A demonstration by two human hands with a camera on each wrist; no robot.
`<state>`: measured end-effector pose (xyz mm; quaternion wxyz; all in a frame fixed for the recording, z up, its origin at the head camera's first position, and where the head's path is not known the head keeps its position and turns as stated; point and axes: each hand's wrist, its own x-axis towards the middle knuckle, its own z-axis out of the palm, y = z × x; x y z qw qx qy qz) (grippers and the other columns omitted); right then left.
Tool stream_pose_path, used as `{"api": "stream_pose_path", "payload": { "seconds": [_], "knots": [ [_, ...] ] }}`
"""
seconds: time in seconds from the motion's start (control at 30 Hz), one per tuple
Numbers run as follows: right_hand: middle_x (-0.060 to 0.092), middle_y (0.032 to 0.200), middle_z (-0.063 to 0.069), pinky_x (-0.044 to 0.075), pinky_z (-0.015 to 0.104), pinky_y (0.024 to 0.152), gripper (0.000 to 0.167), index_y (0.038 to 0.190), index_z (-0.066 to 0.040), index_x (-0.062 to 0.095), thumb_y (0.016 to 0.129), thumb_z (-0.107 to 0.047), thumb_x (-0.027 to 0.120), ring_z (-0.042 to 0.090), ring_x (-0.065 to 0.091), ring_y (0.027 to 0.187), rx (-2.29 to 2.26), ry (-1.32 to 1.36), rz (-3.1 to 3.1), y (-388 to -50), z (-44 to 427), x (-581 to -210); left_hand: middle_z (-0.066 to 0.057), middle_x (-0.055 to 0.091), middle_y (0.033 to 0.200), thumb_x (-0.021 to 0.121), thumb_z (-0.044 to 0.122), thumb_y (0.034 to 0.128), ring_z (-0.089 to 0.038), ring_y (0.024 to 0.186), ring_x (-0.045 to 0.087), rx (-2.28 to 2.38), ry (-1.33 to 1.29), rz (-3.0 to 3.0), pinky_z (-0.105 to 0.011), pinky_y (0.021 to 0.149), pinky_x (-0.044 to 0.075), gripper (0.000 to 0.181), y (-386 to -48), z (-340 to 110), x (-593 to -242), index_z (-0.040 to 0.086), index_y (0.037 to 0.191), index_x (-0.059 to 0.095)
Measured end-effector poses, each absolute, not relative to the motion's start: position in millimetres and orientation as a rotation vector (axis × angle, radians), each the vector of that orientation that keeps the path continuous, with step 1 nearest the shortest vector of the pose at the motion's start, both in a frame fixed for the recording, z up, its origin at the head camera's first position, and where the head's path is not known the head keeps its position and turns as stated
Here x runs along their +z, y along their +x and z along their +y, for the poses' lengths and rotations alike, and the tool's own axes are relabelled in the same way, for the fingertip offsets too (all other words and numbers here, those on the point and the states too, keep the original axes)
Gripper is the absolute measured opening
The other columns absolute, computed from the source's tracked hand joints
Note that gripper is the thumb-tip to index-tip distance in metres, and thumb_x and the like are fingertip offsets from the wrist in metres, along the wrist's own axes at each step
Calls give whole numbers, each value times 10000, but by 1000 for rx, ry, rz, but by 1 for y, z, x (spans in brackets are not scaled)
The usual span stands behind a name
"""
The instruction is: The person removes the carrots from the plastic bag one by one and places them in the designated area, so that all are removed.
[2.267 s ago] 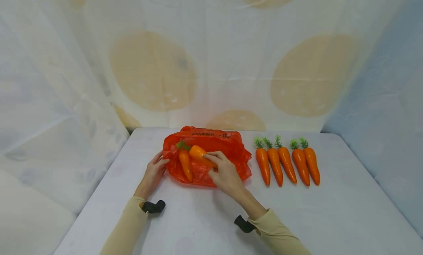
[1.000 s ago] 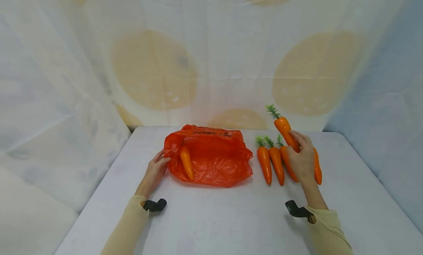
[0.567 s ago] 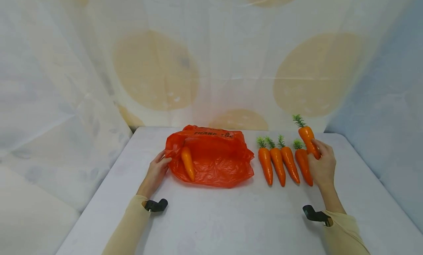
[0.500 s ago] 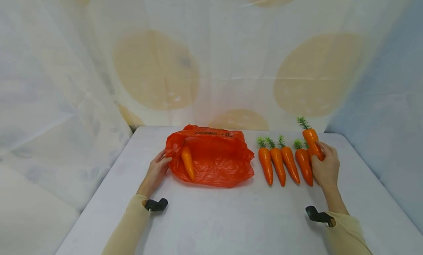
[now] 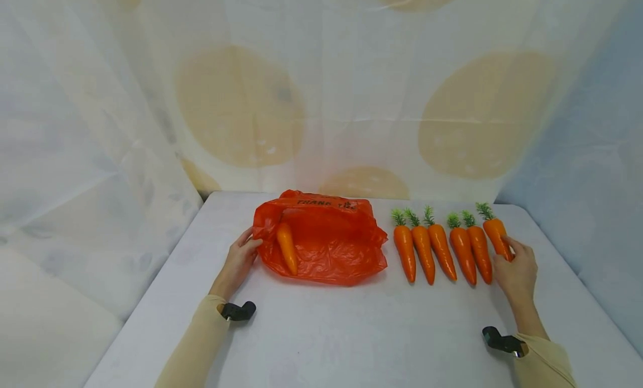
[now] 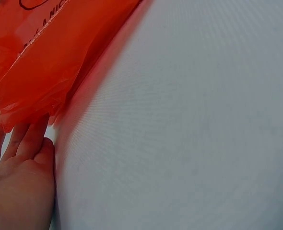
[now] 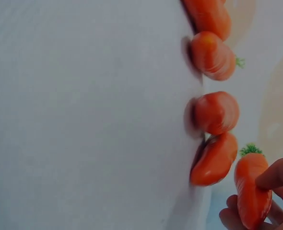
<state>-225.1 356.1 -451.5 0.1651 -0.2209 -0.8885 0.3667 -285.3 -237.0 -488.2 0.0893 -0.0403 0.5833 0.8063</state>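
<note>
A red plastic bag (image 5: 331,254) with dark lettering lies with its mouth facing me. One orange carrot (image 5: 287,248) rests inside, toward the left, its top hidden by the bag. At the bag's left edge my left hand (image 5: 237,262) holds the film, thumb on the near side; in the left wrist view its fingers (image 6: 33,139) reach under the plastic. Far right, my right hand (image 5: 517,269) pinches a carrot with a green leafy top (image 5: 497,236) between thumb and fingers. In the right wrist view this held carrot (image 7: 253,191) is tilted and slightly apart from its neighbour.
Several carrots lie side by side right of the bag: three in one group (image 5: 423,254), then two (image 5: 471,255) next to the held one. A white cloth covers the table (image 5: 351,338). Patterned curtains (image 5: 361,109) stand behind and at both sides.
My right hand took a carrot from the bag, carried it right and lowered it beside the row's right end. One carrot now shows in the bag. My left hand stays at the bag's edge.
</note>
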Motion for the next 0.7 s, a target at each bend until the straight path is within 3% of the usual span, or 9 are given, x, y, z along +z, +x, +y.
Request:
{"api": "stream_pose_path", "payload": {
  "seconds": [0.2,0.47,0.7],
  "knots": [
    [322,1453,379,248,642,1116,528,1467,69,372,968,-94,424,554,292,1346,991,-678,-2607,-223,366,-457,-60,374,1522,499,159,1018,-157,1262,455,2394,-96,1748,-168,1002,444,603,-285,-238,-488,174,1570,258],
    [336,1396,420,390,631,994,541,1423,146,372,921,-44,433,554,392,1227,919,-587,-2715,-223,370,-460,-65,385,1508,496,148,1019,-154,1235,462,2413,-99,1721,-165,985,453,591,-285,-237,-488,170,1565,271],
    [332,1351,434,414,640,970,584,1420,162,342,890,-45,475,575,420,1185,881,-544,-2820,-224,374,-459,-65,355,1536,491,158,1026,-158,1260,443,2391,-97,1729,-162,996,443,598,-283,-237,-485,173,1573,251]
  ]
}}
